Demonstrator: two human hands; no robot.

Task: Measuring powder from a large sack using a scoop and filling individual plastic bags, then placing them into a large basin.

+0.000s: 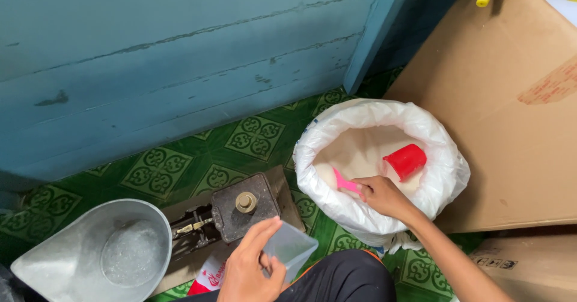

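Right fingers round pink scoop (inside white sack)

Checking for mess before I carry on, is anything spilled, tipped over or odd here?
No spill shows. One oddity: the red plastic cup lies on its side on the white grains inside the white plastic sack, beside the right hand.

A wall of blue-painted wooden planks, cracked along the seams, meets a blue wooden post. The floor wears green vinyl with ornate square motifs. A large brown cardboard sheet leans at right.
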